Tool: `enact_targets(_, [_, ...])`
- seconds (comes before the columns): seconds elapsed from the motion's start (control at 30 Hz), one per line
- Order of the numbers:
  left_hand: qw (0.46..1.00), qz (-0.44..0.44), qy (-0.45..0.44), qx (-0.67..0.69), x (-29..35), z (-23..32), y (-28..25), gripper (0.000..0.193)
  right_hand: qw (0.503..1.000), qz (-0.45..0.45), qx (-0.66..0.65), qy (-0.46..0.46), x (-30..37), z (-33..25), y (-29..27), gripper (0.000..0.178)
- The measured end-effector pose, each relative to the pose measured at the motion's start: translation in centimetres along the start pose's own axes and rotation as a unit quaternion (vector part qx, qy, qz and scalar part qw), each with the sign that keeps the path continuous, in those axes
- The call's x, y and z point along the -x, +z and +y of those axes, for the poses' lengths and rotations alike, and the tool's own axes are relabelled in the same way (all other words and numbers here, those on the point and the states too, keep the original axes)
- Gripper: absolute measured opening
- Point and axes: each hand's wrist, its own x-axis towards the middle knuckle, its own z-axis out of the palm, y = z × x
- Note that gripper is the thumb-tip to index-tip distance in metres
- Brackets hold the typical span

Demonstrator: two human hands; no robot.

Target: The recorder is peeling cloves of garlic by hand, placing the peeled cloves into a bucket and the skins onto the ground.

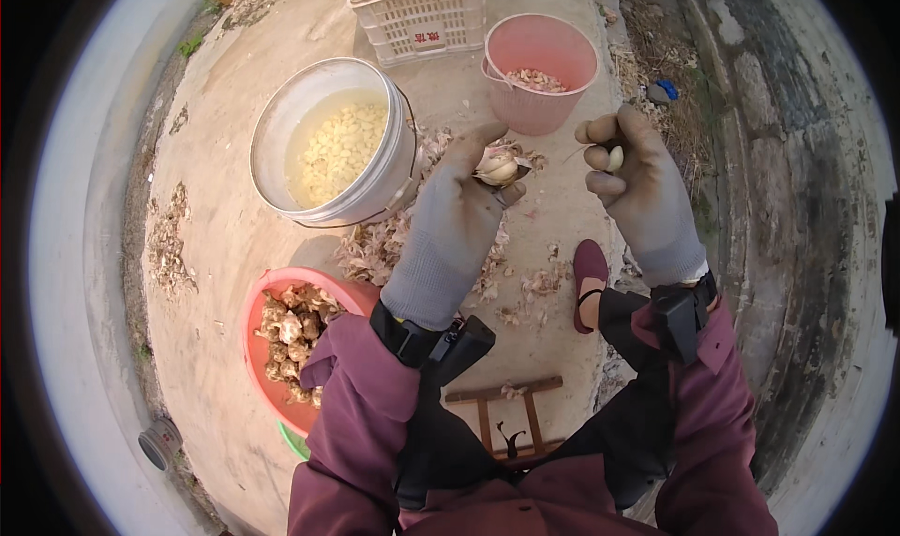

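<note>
Both my hands wear grey gloves with brownish, stained fingers. My left hand (459, 208) is closed around a partly broken garlic bulb (500, 167), its pale cloves showing between thumb and fingers. To the right, apart from it, my right hand (639, 184) is curled with a single pale garlic clove (615, 159) held in its fingers. Ahead on the left, a white bucket (267, 151) holds peeled cloves in cloudy liquid. A pink bucket (541, 119) beyond my hands has cloves at its bottom. Near my left forearm, a red-pink basin (251, 348) holds several whole garlic bulbs (291, 328).
Garlic skins (375, 250) lie scattered over the concrete ground between the buckets. A white plastic crate (422, 25) stands at the far side. A wooden stool (506, 391) is below me, by my legs. Along the right runs a stained wall (806, 161); a small tub (161, 442) lies at left.
</note>
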Motion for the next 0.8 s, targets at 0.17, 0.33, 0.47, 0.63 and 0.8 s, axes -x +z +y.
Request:
enact_targets(0.17, [0.997, -0.034, -0.040, 0.063, -0.3, 0.3, 0.7, 0.051, 0.943, -0.014, 0.324, -0.075, 1.1, -0.2, 1.5, 0.028])
enact_targets(0.33, [0.965, -0.081, -0.006, -0.248, 0.3, 1.0, 2.0, 0.063, 0.926, -0.055, 0.366, -0.070, 1.8, 0.3, 2.3, 0.024])
enact_targets(0.47, [0.960, -0.038, 0.030, -0.275, 0.2, 0.1, 2.9, 0.062, 0.929, -0.033, 0.358, -0.083, 1.6, -0.1, 1.9, 0.022])
enact_targets(0.63, [0.914, -0.068, 0.071, -0.393, 0.7, -0.3, 3.0, 0.065, 0.912, -0.067, 0.401, -0.060, 1.6, 0.3, 1.8, 0.024])
enact_targets(0.8, [0.879, -0.066, 0.102, -0.461, 0.8, -0.3, 3.2, 0.070, 0.911, -0.085, 0.399, -0.060, 1.8, 0.2, 2.3, 0.020])
